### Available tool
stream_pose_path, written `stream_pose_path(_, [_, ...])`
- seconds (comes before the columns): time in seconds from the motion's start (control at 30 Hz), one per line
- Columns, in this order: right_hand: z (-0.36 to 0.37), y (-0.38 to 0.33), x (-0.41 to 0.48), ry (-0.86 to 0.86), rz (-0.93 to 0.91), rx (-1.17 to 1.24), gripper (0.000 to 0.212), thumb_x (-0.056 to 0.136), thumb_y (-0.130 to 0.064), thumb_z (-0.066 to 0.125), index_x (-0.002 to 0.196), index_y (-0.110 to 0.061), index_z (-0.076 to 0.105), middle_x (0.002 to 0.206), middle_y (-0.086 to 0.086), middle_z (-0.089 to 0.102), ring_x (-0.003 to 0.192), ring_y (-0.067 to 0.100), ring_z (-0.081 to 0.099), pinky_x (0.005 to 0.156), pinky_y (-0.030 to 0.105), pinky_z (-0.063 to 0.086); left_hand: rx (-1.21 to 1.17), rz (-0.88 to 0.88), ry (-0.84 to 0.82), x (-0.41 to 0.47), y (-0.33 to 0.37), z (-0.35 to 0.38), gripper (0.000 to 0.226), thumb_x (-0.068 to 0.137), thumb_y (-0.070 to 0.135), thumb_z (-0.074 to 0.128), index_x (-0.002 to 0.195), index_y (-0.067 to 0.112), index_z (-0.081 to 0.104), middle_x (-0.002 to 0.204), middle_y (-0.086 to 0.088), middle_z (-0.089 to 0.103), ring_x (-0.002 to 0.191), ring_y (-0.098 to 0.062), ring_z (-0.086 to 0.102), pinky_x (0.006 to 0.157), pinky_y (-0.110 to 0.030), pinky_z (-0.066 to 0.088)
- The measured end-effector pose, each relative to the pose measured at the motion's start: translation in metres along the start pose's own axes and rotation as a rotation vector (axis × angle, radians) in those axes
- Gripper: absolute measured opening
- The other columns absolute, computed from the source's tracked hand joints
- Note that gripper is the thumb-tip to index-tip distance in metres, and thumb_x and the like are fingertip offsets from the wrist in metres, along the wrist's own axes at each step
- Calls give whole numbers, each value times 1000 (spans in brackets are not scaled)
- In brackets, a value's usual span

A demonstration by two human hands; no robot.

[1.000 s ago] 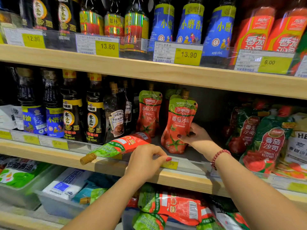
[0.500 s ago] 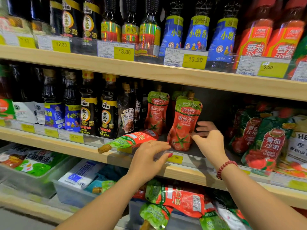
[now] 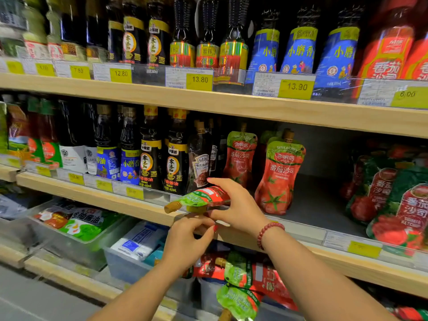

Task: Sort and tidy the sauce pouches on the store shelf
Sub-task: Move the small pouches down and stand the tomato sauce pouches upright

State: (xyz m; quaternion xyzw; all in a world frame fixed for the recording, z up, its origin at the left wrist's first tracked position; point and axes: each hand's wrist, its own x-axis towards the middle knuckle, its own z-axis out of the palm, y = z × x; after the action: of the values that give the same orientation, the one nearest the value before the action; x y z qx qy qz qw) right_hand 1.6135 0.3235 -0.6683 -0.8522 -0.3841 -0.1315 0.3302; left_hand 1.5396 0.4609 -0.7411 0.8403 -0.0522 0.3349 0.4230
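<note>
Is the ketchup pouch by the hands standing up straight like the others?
No, the red-and-green spouted ketchup pouch lies on its side at the wooden shelf's edge, brown cap pointing left, with the right hand on it.

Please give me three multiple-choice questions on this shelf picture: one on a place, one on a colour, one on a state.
1. Where is the right hand?
A. on the lying pouch at the middle shelf's edge
B. on the top shelf
C. in the lower bin

2. What colour is the bracelet on the right wrist?
A. blue
B. red
C. yellow

3. How does the front tomato pouch stand?
A. flat on its side
B. upside down
C. upright, cap up

Answers: 1 A, the fingers close around the pouch; 2 B, red beads show; 3 C, its cap points up.
</note>
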Motion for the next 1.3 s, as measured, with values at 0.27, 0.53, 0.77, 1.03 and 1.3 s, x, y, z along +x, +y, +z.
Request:
stream_pose_path(0.27, [7,7,3,149,36,24,36,79,-20,69,112,-33,64,115,-14,65,111,9,55,93,38,48,-36,-30,52,3,-3,-1,11,72,31,63,81,33,70,77,15,69,72,-1,63,66,-30,55])
stream_pose_path(0.53, [-21,11,6,348,160,248,9,82,-22,68,75,-19,71,70,-8,68,64,2,60,58,26,49,-193,8,201,45,23,-21,50,73,16,77,111,37,53,97,9,64,83,0,61,71,-11,50])
stream_pose_path(0.77, [-50,5,13,361,263,485,13,84,-22,66,91,-12,70,91,7,73,85,19,69,80,44,56,-99,-12,-50,87,52,-5,83,65,32,81,133,33,33,124,12,48,110,-1,48,87,-22,44])
stream_pose_path(1.03, [-54,9,11,320,304,614,1,81,-25,70,81,-24,70,82,-1,75,79,14,70,70,28,57,-183,-97,-150,100,51,16,55,64,21,83,104,33,47,99,12,63,87,-1,62,70,-16,52])
stream_pose_path(1.3, [-68,11,17,302,315,318,50,73,-43,72,118,-28,56,97,-15,59,87,0,58,71,18,47,-250,-129,-122,124,50,13,62,62,1,80,114,21,51,91,10,64,73,6,63,55,-6,47])
